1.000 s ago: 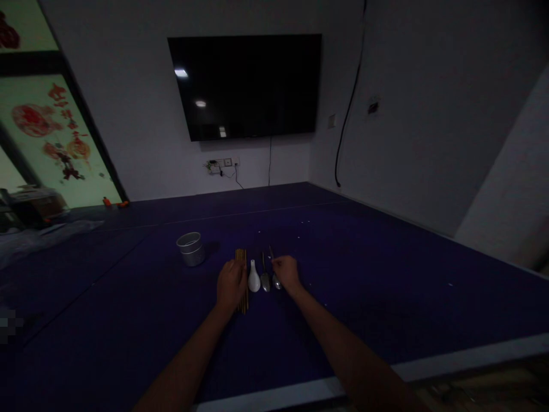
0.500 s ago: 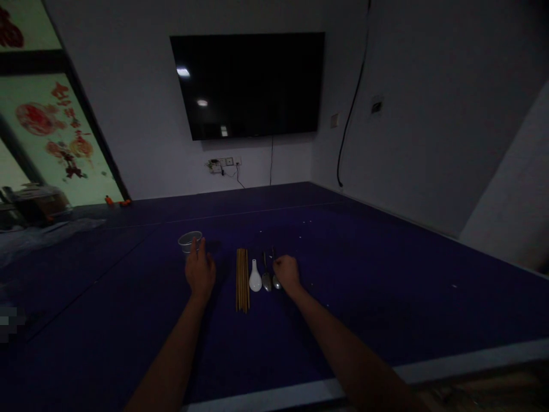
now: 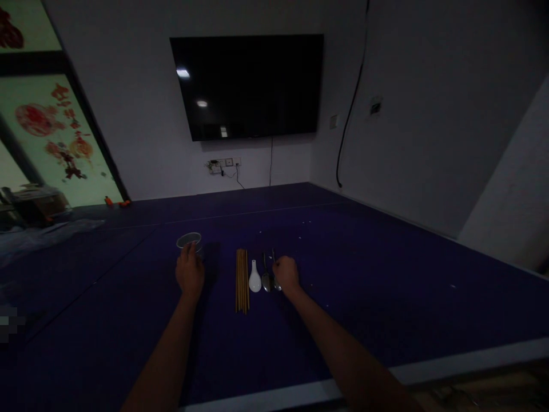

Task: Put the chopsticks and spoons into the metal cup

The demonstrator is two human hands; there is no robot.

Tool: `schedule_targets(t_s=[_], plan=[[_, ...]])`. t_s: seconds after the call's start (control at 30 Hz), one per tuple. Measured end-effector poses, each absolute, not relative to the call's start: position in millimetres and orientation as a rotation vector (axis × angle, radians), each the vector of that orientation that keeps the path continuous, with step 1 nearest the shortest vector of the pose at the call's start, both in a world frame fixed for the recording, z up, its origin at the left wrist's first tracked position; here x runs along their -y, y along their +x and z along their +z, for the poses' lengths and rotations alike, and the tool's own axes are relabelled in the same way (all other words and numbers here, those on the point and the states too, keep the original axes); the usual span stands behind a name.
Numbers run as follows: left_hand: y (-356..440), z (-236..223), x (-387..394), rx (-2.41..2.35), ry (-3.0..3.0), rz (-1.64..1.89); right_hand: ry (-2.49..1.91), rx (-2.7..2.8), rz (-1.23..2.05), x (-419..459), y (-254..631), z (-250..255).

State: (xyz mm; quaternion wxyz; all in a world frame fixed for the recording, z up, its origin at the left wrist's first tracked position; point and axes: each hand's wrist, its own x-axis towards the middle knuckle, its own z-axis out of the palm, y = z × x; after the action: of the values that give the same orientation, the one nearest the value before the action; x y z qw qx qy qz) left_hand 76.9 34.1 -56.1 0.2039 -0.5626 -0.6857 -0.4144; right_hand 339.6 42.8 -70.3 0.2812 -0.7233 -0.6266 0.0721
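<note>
My left hand (image 3: 190, 273) is at the near side of a clear round container (image 3: 189, 236), its bent fingers on the rim and covering part of the wall. To the right, a bundle of several wooden chopsticks (image 3: 242, 280) lies lengthwise on the dark blue surface. Beside it lie a white soup spoon (image 3: 255, 281) and a metal spoon (image 3: 266, 281), bowls toward me. My right hand (image 3: 286, 274) is closed over a second metal spoon (image 3: 278, 285) at the row's right end; the handle tip and part of the bowl show, the middle is hidden.
The blue surface (image 3: 386, 297) reaches the wall, with a pale front edge (image 3: 300, 393). Small white bits (image 3: 304, 222) lie beyond the spoons. At the far left are clear plastic sheeting (image 3: 55, 232) and a box (image 3: 47, 200). A television (image 3: 253, 86) hangs on the wall.
My left hand has moved a little left and its fingers have bent onto the clear container's near side. The right-end metal spoon's bowl has shifted slightly under my right hand, which stays in place.
</note>
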Motion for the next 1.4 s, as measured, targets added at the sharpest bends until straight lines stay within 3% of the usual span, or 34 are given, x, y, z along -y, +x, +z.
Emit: schedule_targets(t_s=[0.43,0.8,1.03,1.4], plan=[[77,-61,-36,1.560,-1.561,-1.313,-1.968,1.709,0.138,-35,341,-63],[169,-60,11,0.827,-1.900,-1.260,-0.981,1.889,-0.048,-18,336,-48],[190,-60,17,1.115,-2.049,-1.409,-1.305,1.527,0.008,-18,346,-39],[157,-59,-7,2.025,-1.978,-1.047,-1.731,1.146,0.156,-46,391,-58]])
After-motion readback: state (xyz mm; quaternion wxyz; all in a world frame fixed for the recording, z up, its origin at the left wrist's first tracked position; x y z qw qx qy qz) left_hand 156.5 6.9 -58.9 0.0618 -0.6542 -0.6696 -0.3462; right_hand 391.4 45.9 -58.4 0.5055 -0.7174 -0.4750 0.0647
